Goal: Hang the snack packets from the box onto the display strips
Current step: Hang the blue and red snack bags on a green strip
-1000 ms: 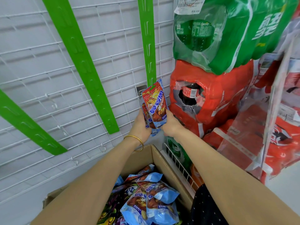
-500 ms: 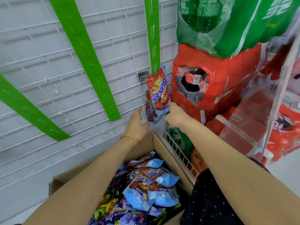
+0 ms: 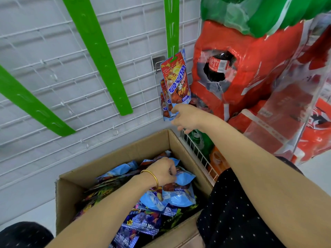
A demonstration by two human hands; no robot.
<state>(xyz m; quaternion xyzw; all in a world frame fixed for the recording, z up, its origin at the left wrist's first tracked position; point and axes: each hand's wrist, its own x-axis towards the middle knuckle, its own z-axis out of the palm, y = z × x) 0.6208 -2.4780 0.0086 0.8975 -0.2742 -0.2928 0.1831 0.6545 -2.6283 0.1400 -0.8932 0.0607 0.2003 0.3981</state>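
A cardboard box (image 3: 114, 165) full of blue and red snack packets stands below a white wire grid. My left hand (image 3: 163, 171), with a gold bangle at the wrist, is down in the box and grips a blue packet (image 3: 184, 178). Three green display strips hang on the grid; the right strip (image 3: 171, 24) carries a red and blue packet (image 3: 176, 77) on top of two more behind it. My right hand (image 3: 186, 118) hovers just below those hung packets, its fingers loosely curled and holding nothing.
Red shrink-wrapped cola packs (image 3: 250, 72) with green soda packs (image 3: 265, 13) on top are stacked at the right. A low white wire rack (image 3: 197, 154) with bottles sits between box and packs. The left strip (image 3: 30, 104) and the middle strip (image 3: 100, 54) are bare.
Both hands have let go of the top hung packet, which stays on the right strip. My left hand dropped into the box and took hold of a blue packet. The right hand lowered slightly.
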